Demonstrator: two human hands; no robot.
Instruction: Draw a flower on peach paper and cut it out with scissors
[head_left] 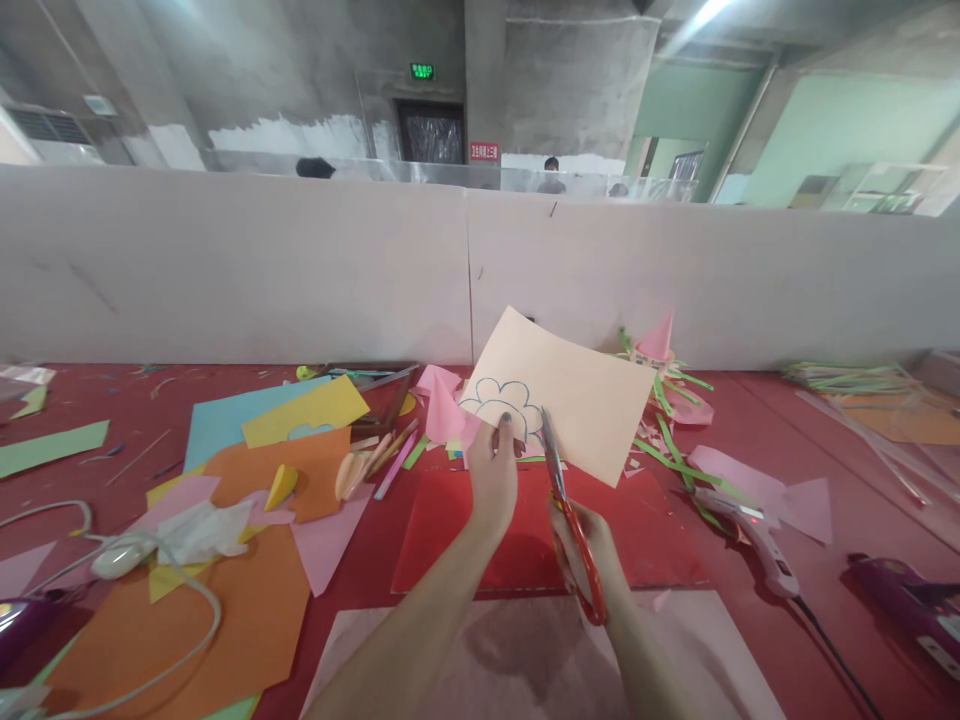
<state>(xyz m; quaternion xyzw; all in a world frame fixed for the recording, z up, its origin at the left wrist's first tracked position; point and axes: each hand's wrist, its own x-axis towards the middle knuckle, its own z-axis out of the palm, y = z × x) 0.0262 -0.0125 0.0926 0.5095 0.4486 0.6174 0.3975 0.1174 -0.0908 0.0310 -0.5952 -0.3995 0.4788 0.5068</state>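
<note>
My left hand [496, 468] pinches the lower left part of a cream sheet of paper [577, 385], holding it up above the table. A scalloped, flower-like outline is drawn on the sheet in dark line, close to my thumb. In my right hand [589, 545] is a pair of scissors [555, 470] with red handles. Their blades point up and meet the sheet at the right side of the drawn outline. Whether the blades are parted is too small to tell. Beneath both hands lies a red board [465, 530] on the red table.
Orange paper [195, 630], blue paper [217, 425] and yellow paper [315, 410] overlap at left, with a white cable [214, 600]. Pink cones [444, 410] stand behind. A glue gun [765, 550] and green strips [675, 455] lie at right. A white partition [300, 270] bounds the back.
</note>
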